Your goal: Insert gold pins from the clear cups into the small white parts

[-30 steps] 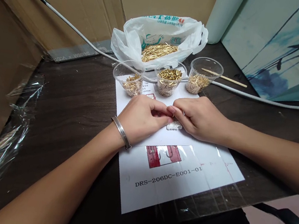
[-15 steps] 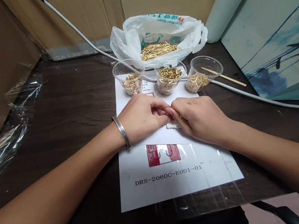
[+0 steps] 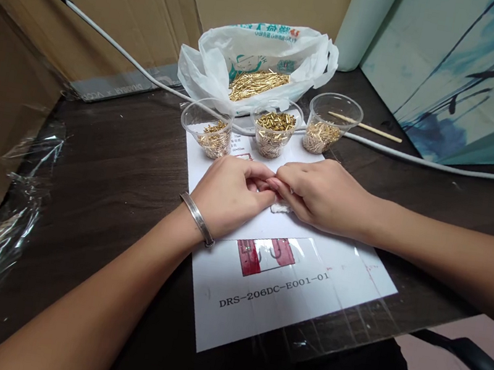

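My left hand (image 3: 232, 198) and my right hand (image 3: 316, 193) meet fingertip to fingertip over a printed white sheet (image 3: 248, 323). Both are closed in a pinch, and whatever lies between the fingers is hidden. Under the fingers of the right hand a crumpled white scrap (image 3: 281, 207) shows in part. Just beyond the hands stand three clear plastic cups: a left cup (image 3: 194, 121), a middle cup (image 3: 273, 145) and a right cup (image 3: 318, 104), each holding small gold-coloured metal pieces.
Behind the cups a white plastic bag (image 3: 208, 72) lies open with longer gold-coloured pins (image 3: 258, 85) inside. A thin wooden stick (image 3: 377, 132) rests at the right. A white cable (image 3: 130, 60) crosses behind the cups. Cardboard (image 3: 267, 0) walls the back, and a painted panel (image 3: 456, 74) stands at right.
The whole view has shifted slightly, so everything sits a little further left. Both hands keep the same pinched pose against each other.
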`<state>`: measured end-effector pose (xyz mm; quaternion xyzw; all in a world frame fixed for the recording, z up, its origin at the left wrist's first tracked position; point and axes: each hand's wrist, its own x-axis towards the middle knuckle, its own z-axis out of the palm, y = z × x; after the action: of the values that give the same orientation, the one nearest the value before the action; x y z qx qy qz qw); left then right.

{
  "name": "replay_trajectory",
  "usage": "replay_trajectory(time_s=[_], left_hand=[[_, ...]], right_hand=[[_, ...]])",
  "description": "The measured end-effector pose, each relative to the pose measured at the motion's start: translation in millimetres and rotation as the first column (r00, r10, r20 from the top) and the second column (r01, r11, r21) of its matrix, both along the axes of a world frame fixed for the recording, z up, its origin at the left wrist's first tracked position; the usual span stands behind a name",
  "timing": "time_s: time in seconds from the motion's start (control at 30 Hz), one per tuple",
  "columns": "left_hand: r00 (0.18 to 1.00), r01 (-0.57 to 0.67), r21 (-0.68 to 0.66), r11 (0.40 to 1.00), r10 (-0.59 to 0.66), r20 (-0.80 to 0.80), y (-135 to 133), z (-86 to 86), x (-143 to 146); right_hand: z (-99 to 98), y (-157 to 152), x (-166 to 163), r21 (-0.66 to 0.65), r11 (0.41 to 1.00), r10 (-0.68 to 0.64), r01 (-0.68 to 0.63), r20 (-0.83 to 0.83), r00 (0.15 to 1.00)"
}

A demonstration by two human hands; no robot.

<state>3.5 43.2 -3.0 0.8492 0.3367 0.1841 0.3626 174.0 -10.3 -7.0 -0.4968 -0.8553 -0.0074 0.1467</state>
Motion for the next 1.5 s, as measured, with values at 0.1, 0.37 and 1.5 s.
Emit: replay_trajectory(time_s=[0.1,0.37,1.5], left_hand=[[1.000,-0.001,0.006,1.000,0.001,-0.012,0.1,0.3,-0.2],[1.000,-0.014,-0.048,0.999,0.015,0.027,0.2,-0.8,-0.3],[0.998,0.058,-0.007,0.998,-0.058,0.025,-0.8,3.6,0.7]], right_hand=[[0.6,0.4,-0.5,-0.031,1.000,-0.004,0.004,-0.001,1.000],[-3.6,0.8,2.5,-0.082,0.994,-0.082,0.072,-0.125,0.989],[6.5,1.0,11.6,-0.135,0.984,-0.178,0.116,-0.696,0.695]])
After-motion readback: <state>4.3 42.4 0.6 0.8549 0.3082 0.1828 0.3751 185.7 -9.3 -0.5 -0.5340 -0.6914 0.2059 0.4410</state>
